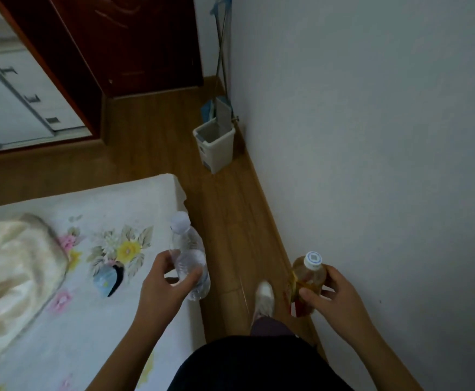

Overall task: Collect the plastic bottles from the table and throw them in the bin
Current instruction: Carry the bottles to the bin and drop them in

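Covered surface point(95, 320) lower left, crumpled fabric point(13, 266) on its left part. Floor point(230, 221) runs between surface and wall point(371, 136) at right. Bin point(219, 153) on floor ahead, just beside wall; mop point(222, 108) behind it (leaning in corner). Door point(134, 38) behind, further left. Left hand point(164, 283) grips left-hand bottle point(188, 249) over surface's right edge; right hand point(335, 294) grips right-hand bottle point(309, 273) near wall.

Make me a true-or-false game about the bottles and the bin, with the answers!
1. The left hand holds a clear bottle. True.
2. The amber bottle in the right hand has no cap. False: it wears a white cap.
3. The bin stands upright on the floor beside the wall. True.
4. Both bottles are already in the bin. False: each is in a hand.
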Tool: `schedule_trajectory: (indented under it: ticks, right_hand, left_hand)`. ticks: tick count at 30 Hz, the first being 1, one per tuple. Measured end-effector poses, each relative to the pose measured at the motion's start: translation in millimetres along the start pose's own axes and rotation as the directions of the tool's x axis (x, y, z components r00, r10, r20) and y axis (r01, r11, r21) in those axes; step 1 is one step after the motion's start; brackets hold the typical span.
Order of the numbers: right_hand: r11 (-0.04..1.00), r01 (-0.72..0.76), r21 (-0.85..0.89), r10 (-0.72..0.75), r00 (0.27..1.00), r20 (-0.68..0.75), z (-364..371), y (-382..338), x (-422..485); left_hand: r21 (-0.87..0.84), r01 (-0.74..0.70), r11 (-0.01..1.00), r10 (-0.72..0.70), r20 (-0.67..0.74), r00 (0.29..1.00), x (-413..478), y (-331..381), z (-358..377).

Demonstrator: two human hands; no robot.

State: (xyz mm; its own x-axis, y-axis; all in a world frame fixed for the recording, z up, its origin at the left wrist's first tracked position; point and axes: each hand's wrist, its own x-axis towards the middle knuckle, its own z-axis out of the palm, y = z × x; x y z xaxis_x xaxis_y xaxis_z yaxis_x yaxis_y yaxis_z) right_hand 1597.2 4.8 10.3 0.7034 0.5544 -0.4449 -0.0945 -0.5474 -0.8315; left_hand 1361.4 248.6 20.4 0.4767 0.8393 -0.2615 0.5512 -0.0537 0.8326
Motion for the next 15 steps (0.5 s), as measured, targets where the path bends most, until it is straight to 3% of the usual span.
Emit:
schedule_trajectory:
  ticks: [7, 15]
  right_hand:
    - [1.000, 0.021, -0.018, -0.020, 0.998, 0.066, 20, -69, 137]
    - [0.986, 0.128, -0.108, -0.092, 0.953, 0.289, 86, -186, 315]
  left_hand:
    - [-0.028, 0.039, 0.999, -0.041, -0.092, 0.995, 127, 26, -5]
    - [-0.056, 0.169, 0.984, -0.178, -0.275, 0.945, 245, 34, -43]
